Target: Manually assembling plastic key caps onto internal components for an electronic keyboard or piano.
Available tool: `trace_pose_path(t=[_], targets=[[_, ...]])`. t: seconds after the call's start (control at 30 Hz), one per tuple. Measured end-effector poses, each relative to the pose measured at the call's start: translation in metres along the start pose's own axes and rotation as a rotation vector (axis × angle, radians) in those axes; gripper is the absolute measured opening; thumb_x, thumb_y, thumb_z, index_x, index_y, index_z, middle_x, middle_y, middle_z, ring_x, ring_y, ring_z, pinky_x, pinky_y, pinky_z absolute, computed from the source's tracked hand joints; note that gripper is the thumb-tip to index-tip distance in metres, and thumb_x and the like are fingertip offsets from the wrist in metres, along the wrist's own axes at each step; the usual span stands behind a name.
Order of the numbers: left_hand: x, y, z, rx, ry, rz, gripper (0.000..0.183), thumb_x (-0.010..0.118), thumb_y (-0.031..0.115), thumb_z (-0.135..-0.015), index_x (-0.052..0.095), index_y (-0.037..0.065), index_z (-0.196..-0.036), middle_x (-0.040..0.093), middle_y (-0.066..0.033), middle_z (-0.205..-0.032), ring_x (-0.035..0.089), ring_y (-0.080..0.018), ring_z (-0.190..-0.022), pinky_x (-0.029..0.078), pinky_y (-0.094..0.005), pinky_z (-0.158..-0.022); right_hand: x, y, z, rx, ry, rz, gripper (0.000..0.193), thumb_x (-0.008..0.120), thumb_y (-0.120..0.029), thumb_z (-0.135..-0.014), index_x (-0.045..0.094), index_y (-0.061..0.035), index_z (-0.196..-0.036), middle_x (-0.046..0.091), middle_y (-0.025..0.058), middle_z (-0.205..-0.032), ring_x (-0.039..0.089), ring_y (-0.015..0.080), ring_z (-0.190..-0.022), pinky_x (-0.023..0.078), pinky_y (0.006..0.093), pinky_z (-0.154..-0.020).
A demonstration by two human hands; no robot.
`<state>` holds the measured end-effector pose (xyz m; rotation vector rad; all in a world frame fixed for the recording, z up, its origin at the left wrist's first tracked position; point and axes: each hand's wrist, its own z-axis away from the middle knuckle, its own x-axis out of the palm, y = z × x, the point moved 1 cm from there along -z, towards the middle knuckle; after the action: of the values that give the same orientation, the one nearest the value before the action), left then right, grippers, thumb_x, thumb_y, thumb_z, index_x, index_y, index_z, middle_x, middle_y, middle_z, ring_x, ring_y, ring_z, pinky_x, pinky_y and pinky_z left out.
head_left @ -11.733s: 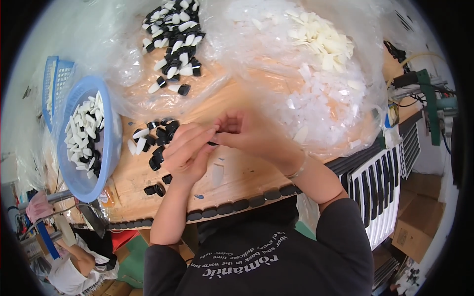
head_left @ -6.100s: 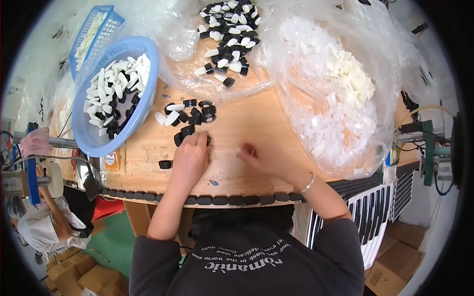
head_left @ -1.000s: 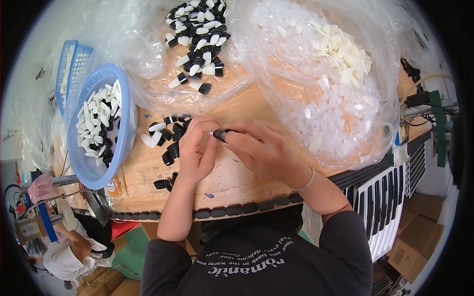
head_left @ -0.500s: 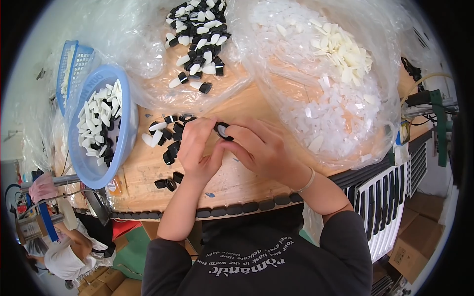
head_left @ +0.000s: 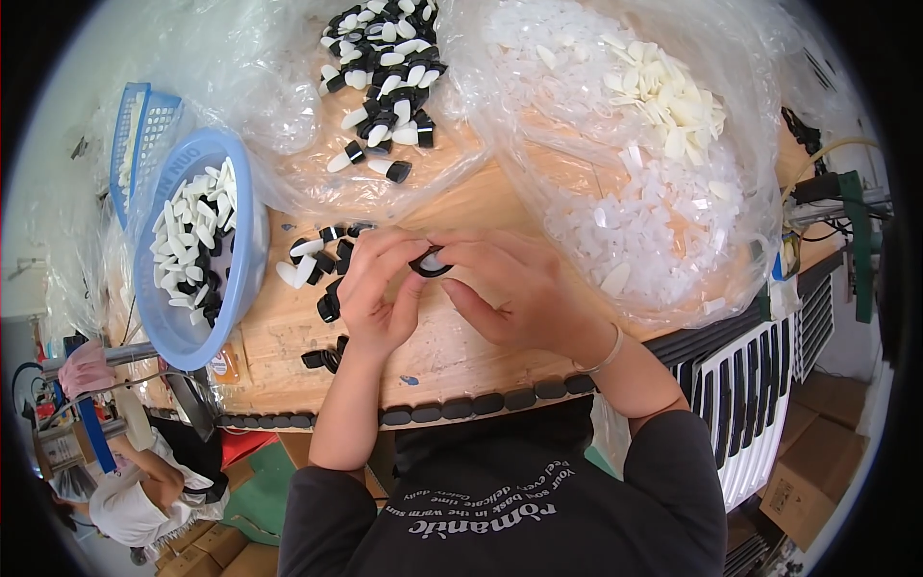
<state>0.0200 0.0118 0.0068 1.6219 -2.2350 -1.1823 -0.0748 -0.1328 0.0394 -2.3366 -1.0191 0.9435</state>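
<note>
Between my two hands, over the wooden table, is a black cap (head_left: 430,272) with a whitish inside facing up. My left hand (head_left: 378,300) pinches it from the left between thumb and fingers. From the right, my right hand (head_left: 511,288) reaches its fingers onto the cap's opening, its thumb set a little apart below. Close to my left hand lie several loose black caps (head_left: 329,304), some of them with white oval inserts (head_left: 307,247) sticking out. My fingers partly hide the cap.
At left stands a blue basin (head_left: 258,226) of white-and-black pieces, beside a blue basket (head_left: 123,125). Plastic sheeting bears capped pieces (head_left: 396,87) at the back, and clear flakes (head_left: 663,221) and cream ovals (head_left: 673,106) at right. A person (head_left: 144,490) is at lower left.
The black cap has turned so its opening faces up more. My right thumb has moved away from the cap, and my left fingers have shifted slightly around it.
</note>
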Motion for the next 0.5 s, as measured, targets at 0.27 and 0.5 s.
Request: trace_pose_path(t=[0.27,0.5], targets=[[0.004,0.004,-0.004,0.121,-0.061,-0.149,0.03,0.066,-0.008,-0.069,0.063,-0.003,-0.099,0.06,-0.0146,-0.091,0.058,-0.0306,-0.081,0.047,-0.0364,-0.073,-0.002,0.007,0.004,0.185,-0.024,-0.052,0.01,0.066,0.003,-0.079,0.064,0.0019,-0.089,0.067,0.0132,-0.093,0.066,0.0247,-0.074,0.053,0.0296,-0.064],[0.01,0.008,-0.003,0.268,-0.109,-0.268,0.036,0.067,-0.008,-0.061,0.066,-0.006,-0.097,0.058,-0.0137,-0.088,0.058,-0.0299,-0.078,0.049,-0.0368,-0.067,-0.007,0.011,0.005,0.296,-0.069,-0.096,0.006,0.065,0.006,-0.077,0.064,0.0046,-0.083,0.066,0.0113,-0.09,0.064,0.0203,-0.072,0.051,0.0265,-0.062]])
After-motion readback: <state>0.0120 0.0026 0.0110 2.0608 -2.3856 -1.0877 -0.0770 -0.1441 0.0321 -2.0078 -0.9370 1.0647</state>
